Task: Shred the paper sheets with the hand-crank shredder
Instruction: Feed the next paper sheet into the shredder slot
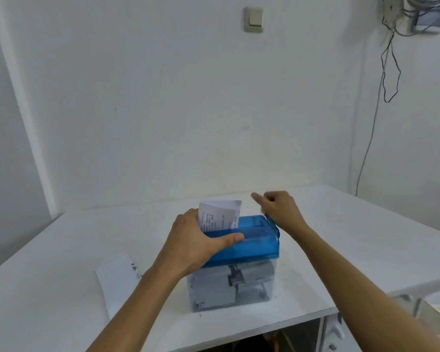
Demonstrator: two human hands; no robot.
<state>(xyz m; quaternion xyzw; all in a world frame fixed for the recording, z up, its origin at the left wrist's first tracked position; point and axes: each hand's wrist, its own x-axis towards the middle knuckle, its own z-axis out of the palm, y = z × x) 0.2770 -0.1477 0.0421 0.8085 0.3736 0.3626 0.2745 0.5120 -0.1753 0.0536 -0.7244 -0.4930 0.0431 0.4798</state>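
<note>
The hand-crank shredder has a blue top on a clear bin and stands mid-table. Inside the bin lie grey paper shreds. A printed paper sheet sticks up out of the slot, bent over at its top. My left hand presses on the left part of the blue top, thumb lying along the lid, right beside the sheet. My right hand is closed around the crank at the shredder's right end; the crank handle is mostly hidden in the fist, and the hand looks blurred.
Another white paper sheet lies on the white table left of the shredder. A wall stands close behind the table. Cables hang down at the right. The table's front edge runs just below the shredder.
</note>
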